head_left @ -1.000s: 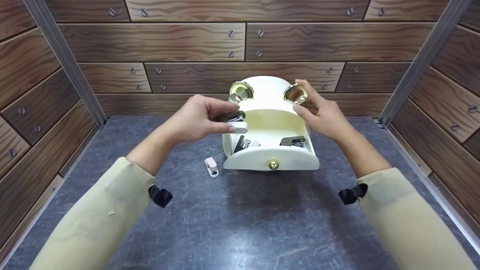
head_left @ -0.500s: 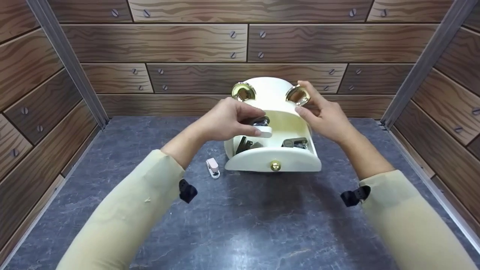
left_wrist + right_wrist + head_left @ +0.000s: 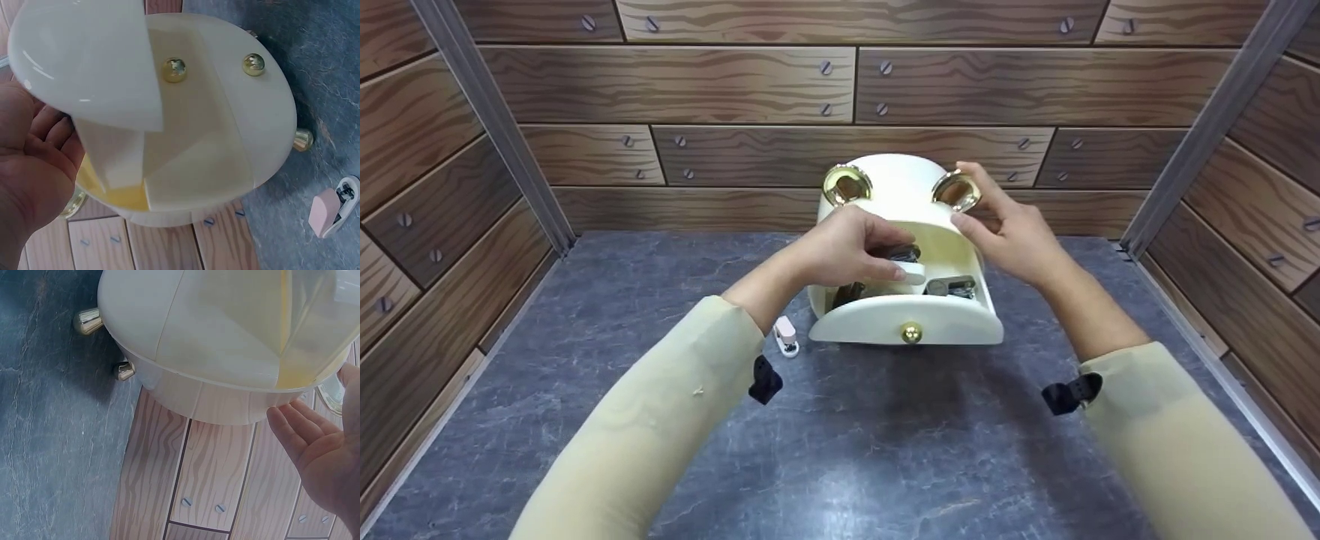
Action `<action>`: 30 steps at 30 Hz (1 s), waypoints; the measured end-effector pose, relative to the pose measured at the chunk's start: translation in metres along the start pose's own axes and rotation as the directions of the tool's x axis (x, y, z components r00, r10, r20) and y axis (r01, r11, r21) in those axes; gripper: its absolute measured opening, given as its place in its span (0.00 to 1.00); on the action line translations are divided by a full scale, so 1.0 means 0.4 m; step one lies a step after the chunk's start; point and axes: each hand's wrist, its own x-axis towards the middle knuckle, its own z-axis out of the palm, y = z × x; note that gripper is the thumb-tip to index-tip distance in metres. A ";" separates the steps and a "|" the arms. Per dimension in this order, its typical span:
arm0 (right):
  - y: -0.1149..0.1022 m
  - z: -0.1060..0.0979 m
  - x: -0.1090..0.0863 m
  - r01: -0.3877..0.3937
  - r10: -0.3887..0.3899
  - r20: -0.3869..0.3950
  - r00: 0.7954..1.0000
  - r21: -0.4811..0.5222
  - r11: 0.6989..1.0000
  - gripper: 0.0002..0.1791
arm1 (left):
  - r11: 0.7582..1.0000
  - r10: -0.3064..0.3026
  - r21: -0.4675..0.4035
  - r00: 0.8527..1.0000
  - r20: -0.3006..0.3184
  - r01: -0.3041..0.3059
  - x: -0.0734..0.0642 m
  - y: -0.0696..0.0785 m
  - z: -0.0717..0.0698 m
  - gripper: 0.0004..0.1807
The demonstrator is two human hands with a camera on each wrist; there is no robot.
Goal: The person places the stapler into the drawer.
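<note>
My left hand (image 3: 859, 247) grips a small white-and-dark stapler (image 3: 913, 271) just inside the pulled-out drawer (image 3: 877, 322) of a glossy cream cabinet (image 3: 900, 180). In the left wrist view the raised drawer front hides the stapler and part of the fingers. A grey stapler (image 3: 949, 286) lies at the drawer's right side, and a dark stapler (image 3: 849, 292) leans at its left wall. My right hand (image 3: 1009, 236) touches the cabinet's right side by a gold ring (image 3: 957, 190); in the right wrist view its fingers (image 3: 289, 430) are fairly straight against the shell.
On the dark marbled table (image 3: 885, 450), left of the drawer, lies a pink-and-white stapler (image 3: 786, 336). A second gold ring (image 3: 847, 184) sits on the cabinet's left. Gold knobs (image 3: 175, 70) and gold feet (image 3: 303, 139) stick out of the cabinet. Wood-patterned walls (image 3: 660, 82) enclose the table.
My left hand has carried the white-and-dark stapler rightward and down, from over the drawer's left edge to its middle. My right hand has stayed at the cabinet's side.
</note>
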 end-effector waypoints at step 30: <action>-0.002 0.001 0.000 -0.021 0.021 0.013 1.000 0.023 1.000 0.37 | 0.992 -0.096 -0.075 0.993 0.074 0.101 -0.009 0.006 -0.014 0.26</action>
